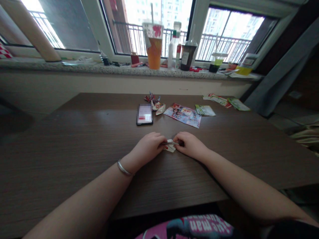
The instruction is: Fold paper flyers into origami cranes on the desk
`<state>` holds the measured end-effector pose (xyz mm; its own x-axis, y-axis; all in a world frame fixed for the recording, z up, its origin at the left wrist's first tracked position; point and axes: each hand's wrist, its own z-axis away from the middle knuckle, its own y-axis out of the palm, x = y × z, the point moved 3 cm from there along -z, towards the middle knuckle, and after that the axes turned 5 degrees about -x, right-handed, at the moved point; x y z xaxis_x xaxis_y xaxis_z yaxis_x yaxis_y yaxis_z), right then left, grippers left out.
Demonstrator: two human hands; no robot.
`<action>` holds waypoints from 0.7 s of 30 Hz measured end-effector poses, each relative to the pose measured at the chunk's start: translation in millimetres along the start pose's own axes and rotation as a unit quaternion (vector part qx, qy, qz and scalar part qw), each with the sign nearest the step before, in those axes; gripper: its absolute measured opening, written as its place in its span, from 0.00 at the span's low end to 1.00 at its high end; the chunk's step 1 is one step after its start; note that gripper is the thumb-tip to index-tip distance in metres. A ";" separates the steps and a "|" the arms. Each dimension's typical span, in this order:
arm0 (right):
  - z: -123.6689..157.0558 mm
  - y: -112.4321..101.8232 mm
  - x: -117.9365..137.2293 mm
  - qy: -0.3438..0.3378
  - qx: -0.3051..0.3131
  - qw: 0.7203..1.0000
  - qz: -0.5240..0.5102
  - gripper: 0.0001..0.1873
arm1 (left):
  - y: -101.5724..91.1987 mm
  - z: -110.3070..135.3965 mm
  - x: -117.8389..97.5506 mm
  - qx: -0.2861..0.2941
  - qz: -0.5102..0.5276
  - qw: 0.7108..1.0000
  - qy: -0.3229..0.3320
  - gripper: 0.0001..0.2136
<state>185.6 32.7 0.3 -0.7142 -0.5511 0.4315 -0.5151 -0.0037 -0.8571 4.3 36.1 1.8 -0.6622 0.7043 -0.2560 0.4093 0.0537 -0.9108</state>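
A small folded piece of pale paper [170, 147] with red marks lies between my two hands, low over the brown table. My left hand [151, 145] pinches its left side, fingers closed, and wears a silver bangle on the wrist. On the other side, my right hand [189, 145] has its fingers curled and pressed on the paper's right edge. My fingers cover both ends of the paper. Just beyond stand folded paper figures, one pale [158, 107] and one red and blue [151, 98], beside a phone [145, 115] lying face up.
A printed colour sheet [184, 114] lies right of the figures, with green-printed papers [205, 110] and more leaflets [220, 100] behind. The granite windowsill [119, 69] holds an orange drink cup [154, 49], a clear bottle [174, 46], a dark drink cup [187, 56] and small clutter.
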 end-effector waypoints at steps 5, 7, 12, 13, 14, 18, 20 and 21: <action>2.9 -6.4 9.4 0.008 0.007 0.994 0.110 0.02 | -2.3 0.8 -5.2 0.024 -0.068 0.997 0.000 0.05; 3.5 -7.5 12.7 0.007 0.007 0.989 0.149 0.03 | -2.5 1.4 -6.5 0.027 -0.093 0.995 -0.006 0.05; 3.6 -7.8 14.2 0.018 0.014 0.980 0.198 0.04 | -5.2 2.8 -8.7 0.040 -0.140 0.989 -0.019 0.03; 3.7 -7.8 13.9 0.019 0.015 0.979 0.203 0.04 | -6.6 3.0 -9.3 0.043 -0.149 0.988 -0.021 0.03; 3.8 -7.8 13.7 0.018 0.015 0.978 0.207 0.04 | -8.1 3.2 -9.8 0.047 -0.159 0.986 -0.023 0.03; 4.4 -8.0 12.0 0.017 0.018 0.974 0.227 0.05 | -14.0 3.9 -10.9 0.058 -0.193 0.979 -0.041 0.03; 4.5 -8.1 11.1 0.016 0.021 0.973 0.231 0.04 | -16.0 4.2 -10.7 0.060 -0.202 0.976 -0.053 0.04; 4.3 -8.1 10.9 0.014 0.023 0.972 0.233 0.04 | -16.8 4.3 -10.6 0.060 -0.204 0.975 -0.057 0.04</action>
<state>184.1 23.1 10.7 -0.8781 -0.4784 0.0000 -0.1107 0.2031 -0.9729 1.7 24.7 18.5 -0.8230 0.5577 0.1074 0.0249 0.2242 -0.9742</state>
